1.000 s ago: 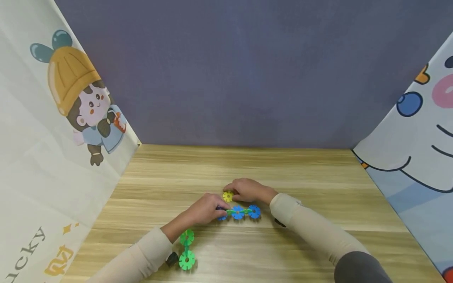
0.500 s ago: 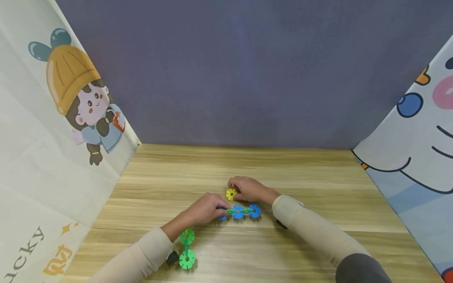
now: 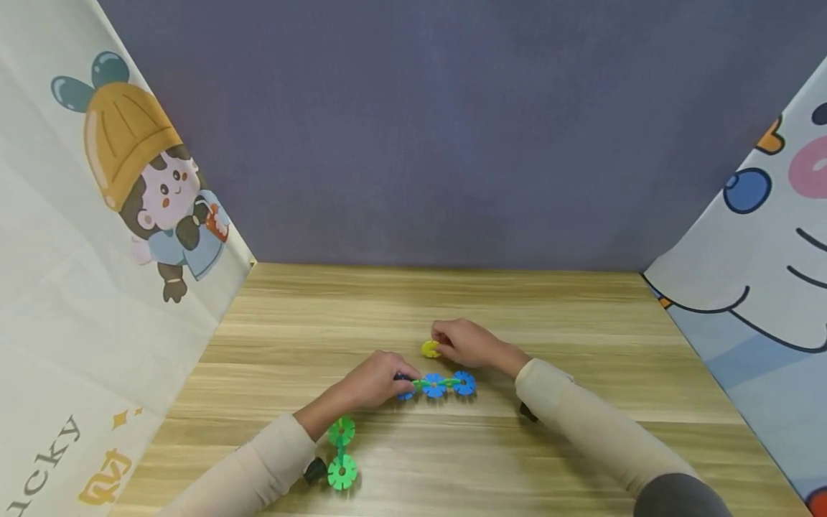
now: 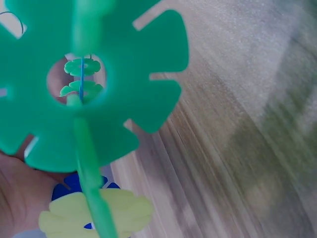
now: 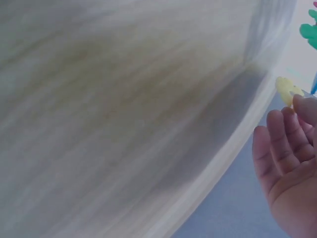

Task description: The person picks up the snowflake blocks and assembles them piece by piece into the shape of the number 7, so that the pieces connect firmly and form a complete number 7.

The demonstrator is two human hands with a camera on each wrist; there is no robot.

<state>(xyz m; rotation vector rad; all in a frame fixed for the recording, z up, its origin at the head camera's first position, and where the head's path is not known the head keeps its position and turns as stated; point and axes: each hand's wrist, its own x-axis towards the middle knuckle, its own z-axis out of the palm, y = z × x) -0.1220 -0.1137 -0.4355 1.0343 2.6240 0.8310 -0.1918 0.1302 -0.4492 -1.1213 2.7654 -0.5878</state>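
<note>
My left hand [image 3: 377, 380] grips the left end of a row of notched plastic snowflake discs, covering part of a blue disc [image 3: 405, 395] there. Further along that row are a blue disc [image 3: 428, 388] in the middle and another blue disc [image 3: 459, 378] at the right end, with green discs edge-on between them. Past the row, my right hand [image 3: 472, 342] pinches a yellow disc [image 3: 429, 350] between thumb and fingers. In the right wrist view, the yellow disc [image 5: 284, 90] sits at the thumb tip. Close to the left wrist camera looms a green disc [image 4: 158, 52], with a pale yellow disc [image 4: 129, 210] beyond.
Green discs [image 3: 349, 475] joined in a short upright line lie beside my left forearm, which hides whatever runs under it. The wooden table [image 3: 549, 459] meets a grey-blue back panel [image 3: 413, 143]. Printed cartoon panels [image 3: 97, 301] stand at both sides.
My right hand has moved a little right and away from the row with the yellow disc, which has turned from facing up to tilted. My left hand stays on the row.
</note>
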